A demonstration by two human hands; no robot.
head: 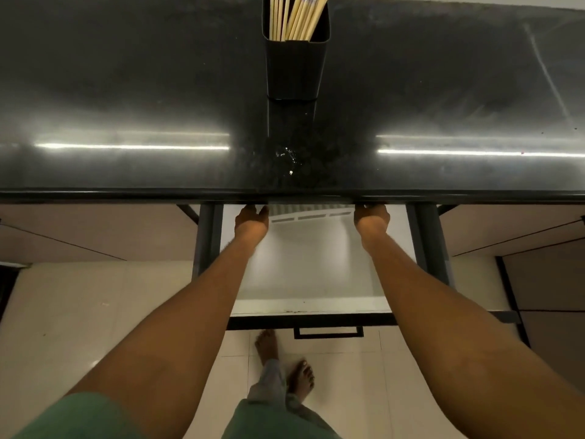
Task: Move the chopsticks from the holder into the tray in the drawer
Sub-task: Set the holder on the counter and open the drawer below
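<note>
Several pale wooden chopsticks (297, 17) stand in a black rectangular holder (296, 64) at the back middle of the dark countertop. Below the counter a drawer (310, 307) is pulled out, white inside. A white tray (311, 215) with slots along its rim lies at the drawer's back, mostly hidden under the counter edge. My left hand (251, 218) holds the tray's left near corner and my right hand (372, 217) holds its right near corner. The fingertips of both hands are hidden beneath the counter edge.
The black glossy countertop (126, 90) spans the whole width, with a few water drops (286, 155) near its front middle. The drawer's dark front with a handle (327, 332) juts toward me. Dark frame posts (207, 239) flank the drawer. My bare feet (285, 365) stand on pale floor tiles.
</note>
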